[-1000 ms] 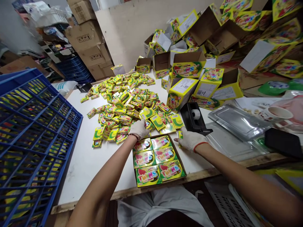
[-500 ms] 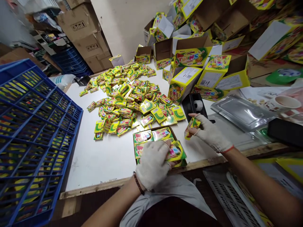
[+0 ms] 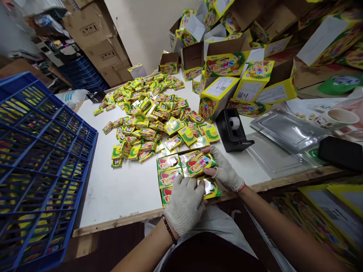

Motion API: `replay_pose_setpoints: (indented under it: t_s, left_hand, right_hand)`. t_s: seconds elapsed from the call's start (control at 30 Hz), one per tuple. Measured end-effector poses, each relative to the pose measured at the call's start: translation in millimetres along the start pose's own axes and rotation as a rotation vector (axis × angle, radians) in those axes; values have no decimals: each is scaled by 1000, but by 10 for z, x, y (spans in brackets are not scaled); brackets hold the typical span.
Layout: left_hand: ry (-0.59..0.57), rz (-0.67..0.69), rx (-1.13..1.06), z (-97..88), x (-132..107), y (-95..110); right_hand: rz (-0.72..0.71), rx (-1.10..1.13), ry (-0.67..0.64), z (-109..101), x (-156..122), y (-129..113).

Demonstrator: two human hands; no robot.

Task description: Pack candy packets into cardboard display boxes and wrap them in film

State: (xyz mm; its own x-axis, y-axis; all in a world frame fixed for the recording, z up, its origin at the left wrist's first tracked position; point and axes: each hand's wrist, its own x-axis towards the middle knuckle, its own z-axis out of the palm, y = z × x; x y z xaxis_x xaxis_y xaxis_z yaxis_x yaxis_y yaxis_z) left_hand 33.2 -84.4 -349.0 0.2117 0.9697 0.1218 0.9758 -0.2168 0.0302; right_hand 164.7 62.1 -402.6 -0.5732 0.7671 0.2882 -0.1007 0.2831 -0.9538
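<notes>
An open display box [image 3: 159, 181] stands at the table's front edge, with rows of small TWINS packs [image 3: 169, 176] lying in it. My left hand [image 3: 185, 204], in a white fingerless glove, rests over its near side. Its curled fingers and thumb grip the left end of a small TWINS pack [image 3: 211, 188] at the near right corner. My right hand [image 3: 227, 172], gloved likewise, pinches another small TWINS pack [image 3: 200, 163] by its right end. That pack is slightly tilted above the box's far right part and covers the packs under it.
A heap of loose small packs [image 3: 147, 117] spreads beyond the box. A black tape dispenser [image 3: 233, 130] stands to the right, near clear plastic lids [image 3: 289, 130] and a cup [image 3: 342, 117]. Empty cartons [image 3: 227, 62] pile up behind. A blue crate [image 3: 51, 166] leans at left.
My right hand has moved left from beside the tape dispenser, bringing its pack over the display box. The pack at my left hand has gone down into the near right corner.
</notes>
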Motion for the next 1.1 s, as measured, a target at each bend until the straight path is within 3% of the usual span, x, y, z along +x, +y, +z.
replay_pose_setpoints:
  t_s: [0.2,0.3,0.47,0.57,0.7,0.83,0.9,1.0,1.1]
  left_hand:
    - [355,-19,-132,190,-313,-34]
    - [387,-30,-198,139,-283,-38]
    - [402,138,-124,144,-78,48]
    - [389,60,-159,226,-40,59]
    - [432,-167,-256,286,-30,19]
    - [316,-221,-247,298,-4,11]
    - [242,-225,-201,303,4,19]
    - [112,-175,-81,295,21,35]
    - [-2,-102,10,260,55,47]
  right_hand:
    - [-158,-243,-65,-4,12,142]
    - [-250,-399,-124,-24,-9,128]
    - [-376,-607,-151,48,-11,-11]
    - [-364,-670,-146,141,60,-100]
    - [-332,-794,-129,309,111,-125]
    - [-301,-920,-163,395,35,-36]
    - [-323,-819,-163,344,45,10]
    - [-282,-575,15,179,288,11]
    - [-109,-607,225,85,818,-42]
